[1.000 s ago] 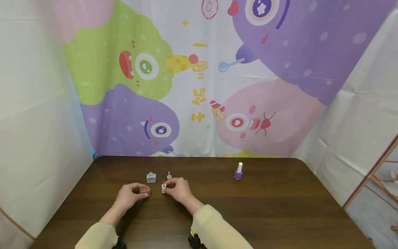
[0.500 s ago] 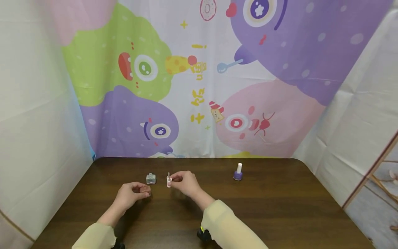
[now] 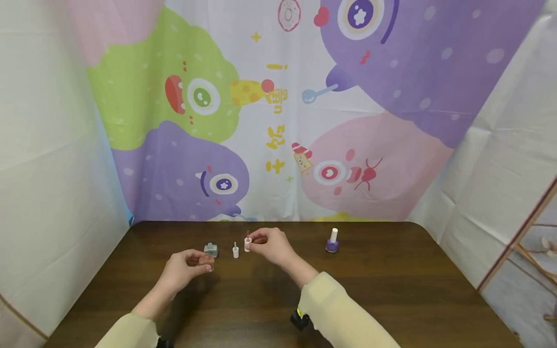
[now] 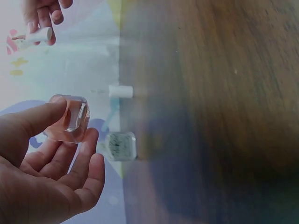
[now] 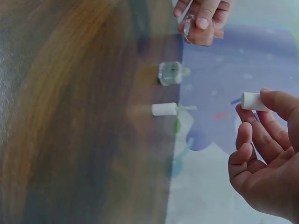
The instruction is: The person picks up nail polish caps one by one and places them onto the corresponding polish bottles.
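Observation:
My left hand (image 3: 184, 268) pinches an uncapped clear nail polish bottle (image 4: 70, 122) with peach-pink polish between thumb and fingers. In the right wrist view, the thumb and fingers of my right hand (image 3: 273, 246) hold a white nail polish cap (image 5: 251, 101). Its brush points upward in the head view. Just left of that hand, a second white brush cap (image 3: 236, 253) stands on the table, brush up. Farther left sits an uncapped bottle of silvery polish (image 3: 211, 250), close behind the fingers of my left hand.
A capped purple nail polish bottle (image 3: 332, 245) stands upright to the right on the dark wooden table (image 3: 370, 290). Behind the table's back edge hangs a cartoon-print curtain (image 3: 278, 193), with pale cloth on both sides.
The right hand has carried the white cap away from the peach bottle, rightward and farther back, past the standing cap, which now shows fully. The left hand has barely shifted, still holding its bottle.

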The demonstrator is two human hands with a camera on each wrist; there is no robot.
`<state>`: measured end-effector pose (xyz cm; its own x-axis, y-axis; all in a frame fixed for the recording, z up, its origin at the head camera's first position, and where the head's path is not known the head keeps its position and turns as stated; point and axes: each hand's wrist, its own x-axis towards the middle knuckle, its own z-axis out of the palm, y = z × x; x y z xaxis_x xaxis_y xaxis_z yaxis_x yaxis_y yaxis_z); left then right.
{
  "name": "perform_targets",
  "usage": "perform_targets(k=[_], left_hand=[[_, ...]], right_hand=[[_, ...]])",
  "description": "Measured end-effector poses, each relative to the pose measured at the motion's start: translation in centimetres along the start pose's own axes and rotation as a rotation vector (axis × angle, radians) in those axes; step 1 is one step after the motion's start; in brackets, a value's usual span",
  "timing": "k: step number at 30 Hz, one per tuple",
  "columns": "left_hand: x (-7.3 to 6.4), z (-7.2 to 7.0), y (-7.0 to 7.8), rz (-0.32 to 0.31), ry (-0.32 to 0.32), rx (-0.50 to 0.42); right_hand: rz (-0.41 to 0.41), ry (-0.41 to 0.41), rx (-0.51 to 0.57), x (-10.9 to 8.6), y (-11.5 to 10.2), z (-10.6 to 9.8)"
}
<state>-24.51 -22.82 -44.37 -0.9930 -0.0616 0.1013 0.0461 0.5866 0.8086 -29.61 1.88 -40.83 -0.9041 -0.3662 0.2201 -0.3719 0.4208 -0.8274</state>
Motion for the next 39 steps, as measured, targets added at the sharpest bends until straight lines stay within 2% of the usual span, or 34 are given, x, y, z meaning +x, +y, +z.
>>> perform_targets(k=[8,17,29,39], left_hand=[[-0.7,-0.4,2.1,0.036,0.004,0.0],[-1.4,-0.7,4.5,0.109,0.007,-0.041],[-2.6,-0.6,8.0,0.243,0.086,0.01],[-3.9,-0.4,11.0,0.309,0.104,-0.121]], right_hand=[[-0.03,0.019,-0.03,-0.9,-1.3,-2.8],[-0.02,0.061,0.009,-2.2,-2.6,-5.3],[-0.01,0.106,0.129,-4.7,-4.2,-10.6],[-0.012,0.164,0.105,-7.2,-5.5,-14.3]])
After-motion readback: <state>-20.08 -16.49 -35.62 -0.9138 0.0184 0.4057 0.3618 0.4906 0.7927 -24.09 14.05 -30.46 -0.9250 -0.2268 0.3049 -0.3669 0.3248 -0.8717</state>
